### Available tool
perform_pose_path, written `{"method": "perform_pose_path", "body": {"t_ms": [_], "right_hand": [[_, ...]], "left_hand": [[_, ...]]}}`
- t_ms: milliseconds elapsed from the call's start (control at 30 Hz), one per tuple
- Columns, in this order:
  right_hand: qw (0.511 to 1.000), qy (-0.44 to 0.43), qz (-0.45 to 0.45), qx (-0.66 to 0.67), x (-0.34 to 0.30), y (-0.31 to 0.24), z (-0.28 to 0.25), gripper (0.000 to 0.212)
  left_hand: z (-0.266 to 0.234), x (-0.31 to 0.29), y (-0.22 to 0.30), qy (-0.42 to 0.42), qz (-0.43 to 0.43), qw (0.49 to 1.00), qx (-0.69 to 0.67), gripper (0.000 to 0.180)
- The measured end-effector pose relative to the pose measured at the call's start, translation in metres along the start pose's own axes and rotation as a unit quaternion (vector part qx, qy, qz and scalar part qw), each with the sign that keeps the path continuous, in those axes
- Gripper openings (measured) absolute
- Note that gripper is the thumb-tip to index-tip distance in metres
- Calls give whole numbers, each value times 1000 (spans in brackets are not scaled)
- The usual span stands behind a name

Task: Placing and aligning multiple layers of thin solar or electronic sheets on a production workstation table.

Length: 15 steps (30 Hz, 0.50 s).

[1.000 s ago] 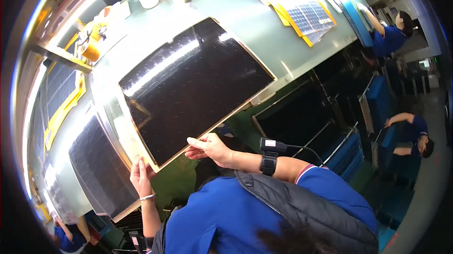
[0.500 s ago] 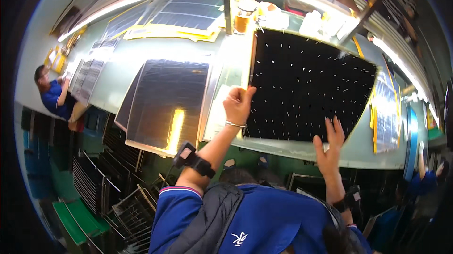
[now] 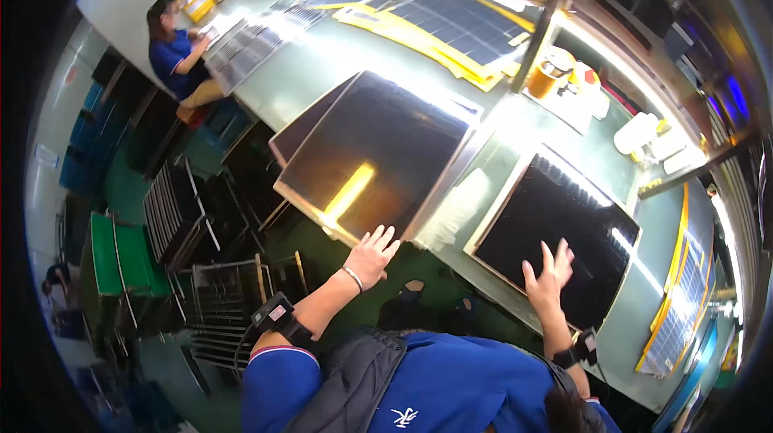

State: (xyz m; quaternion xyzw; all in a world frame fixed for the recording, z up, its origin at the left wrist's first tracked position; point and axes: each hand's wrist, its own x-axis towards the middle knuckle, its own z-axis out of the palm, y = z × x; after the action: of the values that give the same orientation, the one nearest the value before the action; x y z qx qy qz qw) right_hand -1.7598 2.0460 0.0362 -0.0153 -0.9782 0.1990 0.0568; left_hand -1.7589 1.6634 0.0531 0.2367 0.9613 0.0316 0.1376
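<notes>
My left hand (image 3: 372,257) is open, its fingers stretched toward the near right corner of a dark glossy panel (image 3: 378,151) with a light rim. Whether the fingertips touch that rim I cannot tell. This panel lies over another dark panel (image 3: 302,134), which sticks out on its left. My right hand (image 3: 550,276) is open, fingers spread, over a second glossy black panel (image 3: 555,220) lying on the workbench. Nothing shows in the right hand; contact with the panel below cannot be made out.
The long pale bench (image 3: 499,304) carries gridded solar sheets on yellow backing (image 3: 451,18) at the back and more sheets (image 3: 680,304) at the right. A brown jar (image 3: 550,71) and white containers (image 3: 636,135) stand behind. A co-worker (image 3: 181,55) sits far left. Metal racks (image 3: 229,304) stand below left.
The view has turned left. My left hand has let go of the right panel's edge and moved to the left-hand panel. The right panel's white-specked black face now looks glossy and flat.
</notes>
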Motion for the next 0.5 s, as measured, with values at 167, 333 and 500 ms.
{"method": "perform_pose_path", "body": {"t_ms": [167, 333, 500], "right_hand": [[933, -149, -277, 175, 123, -105, 37, 43], [897, -179, -391, 102, 186, -154, 121, 40], [907, -168, -379, 75, 172, -160, 129, 42]], "left_hand": [[16, 6, -22, 62, 65, 993, -75, 34], [29, -1, -54, 161, 79, 953, -245, 28], [26, -10, -61, 173, 65, 946, -265, 46]]}}
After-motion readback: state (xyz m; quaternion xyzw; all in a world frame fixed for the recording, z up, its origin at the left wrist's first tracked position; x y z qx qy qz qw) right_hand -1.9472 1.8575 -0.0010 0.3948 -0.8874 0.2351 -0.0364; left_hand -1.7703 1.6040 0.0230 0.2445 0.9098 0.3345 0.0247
